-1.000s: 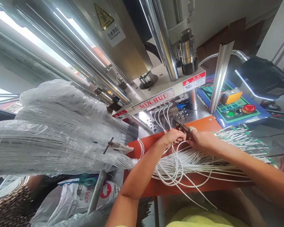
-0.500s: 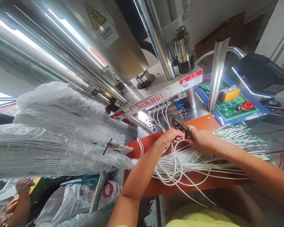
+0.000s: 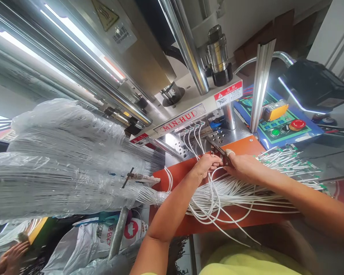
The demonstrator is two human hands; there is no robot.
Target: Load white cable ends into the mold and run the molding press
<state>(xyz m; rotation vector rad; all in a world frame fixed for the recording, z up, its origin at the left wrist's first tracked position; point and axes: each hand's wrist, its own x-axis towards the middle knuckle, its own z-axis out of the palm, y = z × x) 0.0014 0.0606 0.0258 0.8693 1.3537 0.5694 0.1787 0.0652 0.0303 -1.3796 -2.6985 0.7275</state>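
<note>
My right hand, with a pale cover on one fingertip, grips a dark metal mould bar that slants up toward the press. Beside it, my left hand is closed in a pinch at the bar's near side. White cables hang in loops from under its fingers; the exact pinch point is hidden. Several other white cables run up into the press, where small green-and-white ends sit in the mould area. Below both hands, a thick bundle of white cables lies across the orange-red work surface.
The press head overhangs the plate. A blue control panel with red and green buttons stands right. Cable ends with green boards pile up at right. Plastic-wrapped cables fill the left. A co-worker's hands show lower left.
The camera view has shifted slightly. Both my hands stay at the dark bar in nearly the same pose. At lower left, the co-worker's hands have moved lower.
</note>
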